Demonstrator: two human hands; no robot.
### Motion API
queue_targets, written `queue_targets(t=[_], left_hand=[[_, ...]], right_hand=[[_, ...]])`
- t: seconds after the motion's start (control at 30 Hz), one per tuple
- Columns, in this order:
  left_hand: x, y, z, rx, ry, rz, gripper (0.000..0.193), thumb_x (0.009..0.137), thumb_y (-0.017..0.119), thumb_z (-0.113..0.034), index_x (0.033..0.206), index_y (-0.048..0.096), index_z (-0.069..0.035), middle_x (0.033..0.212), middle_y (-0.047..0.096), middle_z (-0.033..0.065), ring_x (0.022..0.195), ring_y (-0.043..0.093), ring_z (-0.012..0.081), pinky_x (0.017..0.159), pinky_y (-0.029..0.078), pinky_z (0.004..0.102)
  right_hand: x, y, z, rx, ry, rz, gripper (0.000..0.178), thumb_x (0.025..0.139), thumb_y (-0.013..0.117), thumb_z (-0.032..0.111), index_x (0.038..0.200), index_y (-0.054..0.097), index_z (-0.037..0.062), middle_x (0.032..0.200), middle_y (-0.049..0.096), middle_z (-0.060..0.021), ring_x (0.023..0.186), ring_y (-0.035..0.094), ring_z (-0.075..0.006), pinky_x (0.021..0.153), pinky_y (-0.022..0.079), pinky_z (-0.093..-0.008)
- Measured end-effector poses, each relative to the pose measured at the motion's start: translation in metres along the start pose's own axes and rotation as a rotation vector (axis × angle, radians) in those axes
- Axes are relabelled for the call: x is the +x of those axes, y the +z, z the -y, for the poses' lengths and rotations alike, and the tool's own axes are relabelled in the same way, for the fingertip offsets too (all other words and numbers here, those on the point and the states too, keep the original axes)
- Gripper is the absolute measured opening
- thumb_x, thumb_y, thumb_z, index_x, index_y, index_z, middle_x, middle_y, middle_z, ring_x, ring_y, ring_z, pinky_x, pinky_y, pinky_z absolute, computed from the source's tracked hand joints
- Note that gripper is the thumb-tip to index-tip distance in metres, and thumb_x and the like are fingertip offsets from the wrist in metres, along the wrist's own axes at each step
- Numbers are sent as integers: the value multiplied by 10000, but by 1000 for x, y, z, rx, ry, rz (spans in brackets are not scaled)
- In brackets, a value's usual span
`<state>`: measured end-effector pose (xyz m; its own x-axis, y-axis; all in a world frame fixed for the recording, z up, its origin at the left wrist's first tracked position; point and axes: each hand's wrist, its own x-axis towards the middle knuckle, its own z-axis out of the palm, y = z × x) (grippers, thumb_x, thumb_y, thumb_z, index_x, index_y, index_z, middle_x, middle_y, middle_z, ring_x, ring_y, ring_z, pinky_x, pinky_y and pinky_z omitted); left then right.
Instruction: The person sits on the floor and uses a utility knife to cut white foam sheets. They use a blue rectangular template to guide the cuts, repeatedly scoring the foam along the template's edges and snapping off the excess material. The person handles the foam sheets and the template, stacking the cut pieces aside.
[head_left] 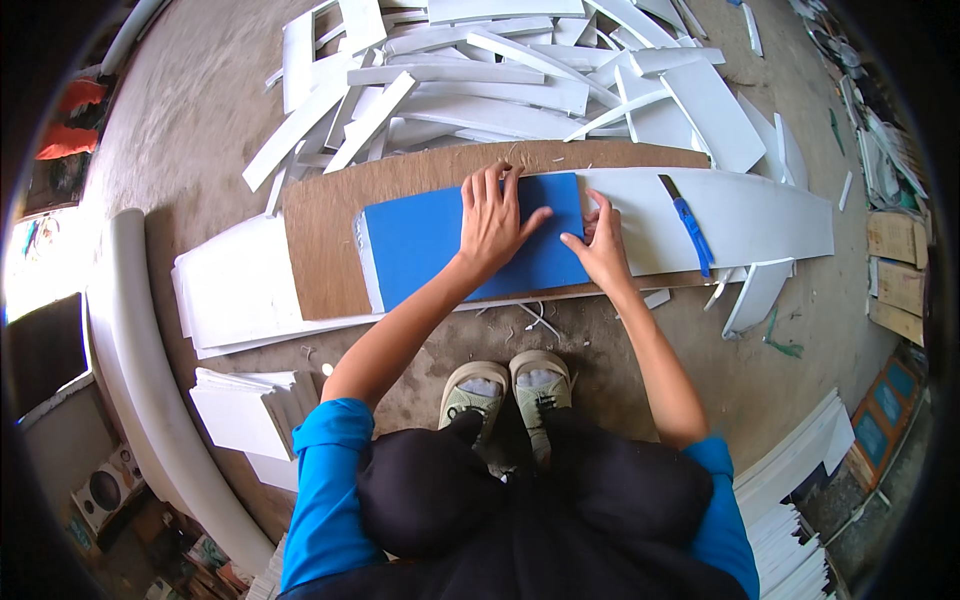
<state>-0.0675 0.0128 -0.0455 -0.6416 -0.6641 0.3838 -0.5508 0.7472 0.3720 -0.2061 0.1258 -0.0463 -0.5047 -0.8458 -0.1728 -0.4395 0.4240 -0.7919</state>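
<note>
A blue rectangular sheet [415, 235] lies over a brown wooden board [325, 250], with a pale strip along its left edge. My left hand [490, 215] rests on the sheet, thumb apart, its fingertips reaching the far edge. At the sheet's right edge is my right hand [605, 240], thumb against the border and fingers bent but spread away from it. Farther right, a blue utility knife [688, 225] with a dark blade lies on a long white sheet [770, 215]. Another white sheet [235, 275] sticks out from under the board at the left.
Behind the board, white offcut strips [490, 110] lie heaped on the floor. A large white roll [150, 360] and a stack of white sheets [250, 405] stand on my left. Cardboard boxes [897, 237] are at the far right; more white sheets [790, 550] lie near my right side.
</note>
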Motion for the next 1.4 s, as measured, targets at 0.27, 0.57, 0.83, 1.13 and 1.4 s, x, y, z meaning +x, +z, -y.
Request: queue_targets(t=[0.27, 0.57, 0.83, 1.13, 1.4], left_hand=[[34, 26, 2, 44, -73, 152, 443, 783, 546, -464, 828, 570, -24, 841, 522, 120, 835, 486, 264, 715, 390, 376], [13, -17, 58, 193, -133, 105, 365, 772, 597, -405, 738, 609, -42, 795, 560, 83, 823, 527, 241, 718, 415, 365], [-36, -63, 114, 348, -341, -66, 244, 824, 564, -283, 731, 610, -62, 791, 563, 61, 821, 505, 243, 735, 389, 373], [-112, -72, 84, 251, -585, -166, 421, 789, 596, -217, 1180, 484, -108, 1141, 418, 99, 1098, 346, 273, 938, 215, 430], [-157, -80, 61, 131, -583, -79, 486, 835, 549, -207, 1298, 411, -149, 1195, 386, 57, 1113, 314, 249, 955, 181, 415]], right_hand=[[-2, -3, 0, 0, -13, 10, 710, 698, 707, 78, 1287, 311, 109, 979, 418, -104, 777, 505, -198, 719, 456, -330], [-3, 0, -7, 93, 4, 3, 699, 691, 712, 77, 1278, 333, 89, 956, 428, -84, 800, 486, -186, 732, 444, -317], [0, 1, -13, 122, 16, 20, 677, 700, 702, 43, 1271, 342, 98, 1021, 420, -90, 815, 513, -165, 716, 468, -296], [5, 7, -35, 206, -1, 12, 703, 680, 705, 20, 1269, 329, 99, 1002, 413, -82, 819, 509, -160, 711, 472, -282], [13, 7, -50, 144, -31, 2, 706, 666, 724, 59, 1256, 339, 95, 984, 428, -86, 784, 506, -163, 692, 473, -297]])
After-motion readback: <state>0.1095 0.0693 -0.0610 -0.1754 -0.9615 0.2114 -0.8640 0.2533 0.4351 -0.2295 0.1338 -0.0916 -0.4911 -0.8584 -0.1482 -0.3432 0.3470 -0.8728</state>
